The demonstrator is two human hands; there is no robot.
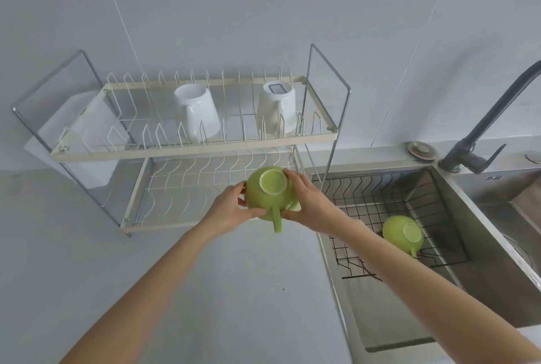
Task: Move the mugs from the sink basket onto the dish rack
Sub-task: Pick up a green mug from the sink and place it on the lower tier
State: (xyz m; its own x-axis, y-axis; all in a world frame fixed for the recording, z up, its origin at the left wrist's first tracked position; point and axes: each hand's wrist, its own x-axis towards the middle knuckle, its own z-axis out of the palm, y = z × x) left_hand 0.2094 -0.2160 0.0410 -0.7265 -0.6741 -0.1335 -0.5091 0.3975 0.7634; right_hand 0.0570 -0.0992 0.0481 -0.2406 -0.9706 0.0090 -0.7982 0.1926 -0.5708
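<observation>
Both hands are closed around one green mug (270, 193), which is held upside down, base to the camera and handle pointing toward the person: the left hand (234, 211) is pressed to its left wall, the right hand (310, 202) to its right. The mug is carried over the front right corner of the lower tier of the dish rack (205, 151) and is not yet set down. Two white mugs (197, 113) are seen inverted on the upper tier. A second green mug (402, 233) is left upside down in the sink basket (389, 196), well apart from the hands. The glazed, rounded body is judged rigid, breakable and possibly slick, with moderate weight; a grip across the widest part, or by the handle, is judged safest.
</observation>
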